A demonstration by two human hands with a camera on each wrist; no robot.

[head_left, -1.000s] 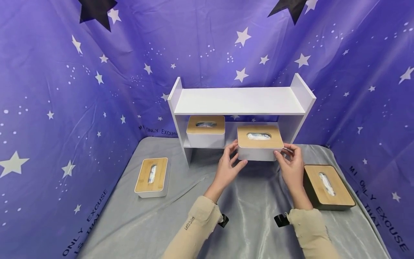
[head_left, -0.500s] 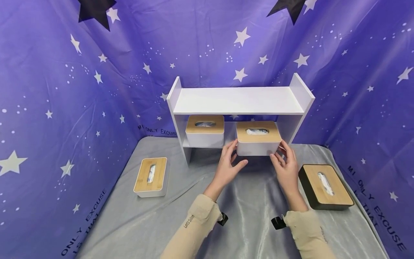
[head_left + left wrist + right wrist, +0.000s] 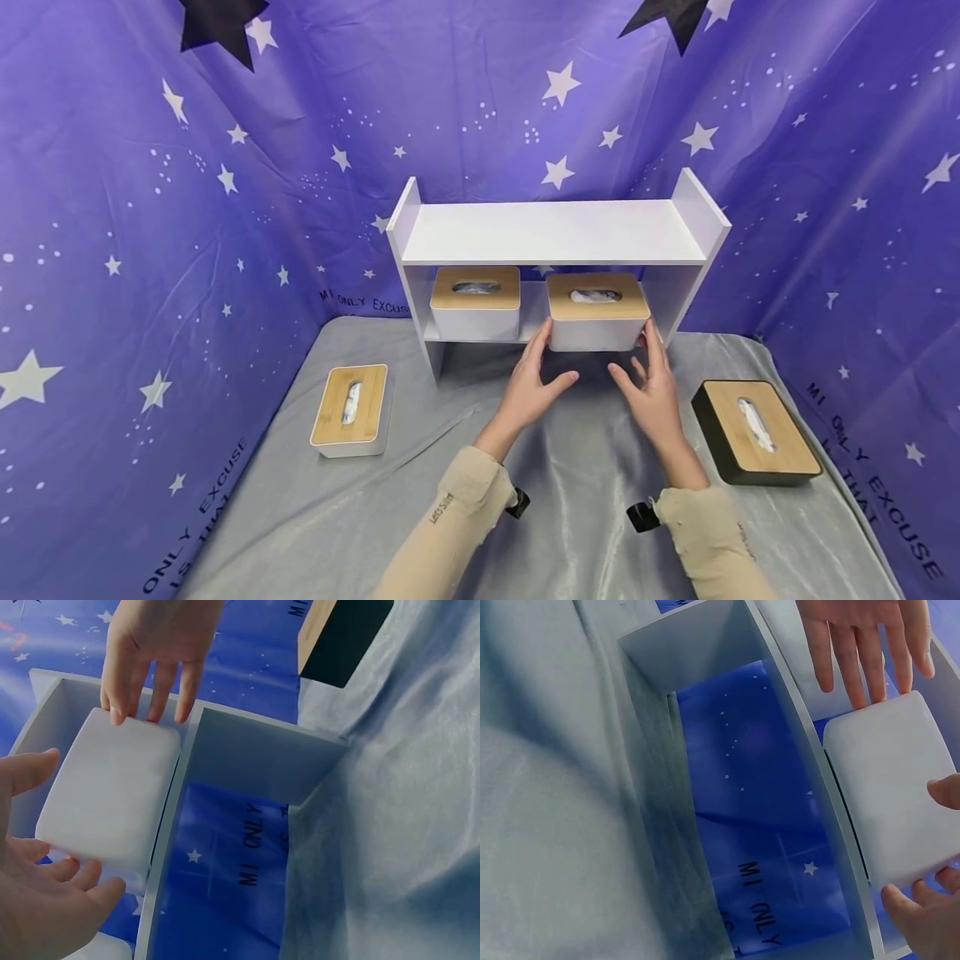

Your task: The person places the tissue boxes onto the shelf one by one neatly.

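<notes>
The white plastic tissue box with a bamboo lid sits at the right end of the lower board of the white 2-tier desk shelf, its front part jutting past the board's edge toward the person. Its long axis runs left to right, across the shelf opening. The left hand touches the box's left end and the right hand its right end; both lie in front of and slightly below the box, about equally near. In both wrist views the fingers are nearly straight and spread, tips laid on the box's ends, thumbs apart and nothing clasped.

A second white tissue box with a bamboo lid stands on the same board to the left, near but not touching the first. A third white one lies on the grey satin-covered worktop at left, and a black tissue box with a bamboo lid at right.

The purple star-print backdrop carries the repeated words "MI ONLY EXCUSE"; the left beige sleeve bears small lettering, too small to read surely.
</notes>
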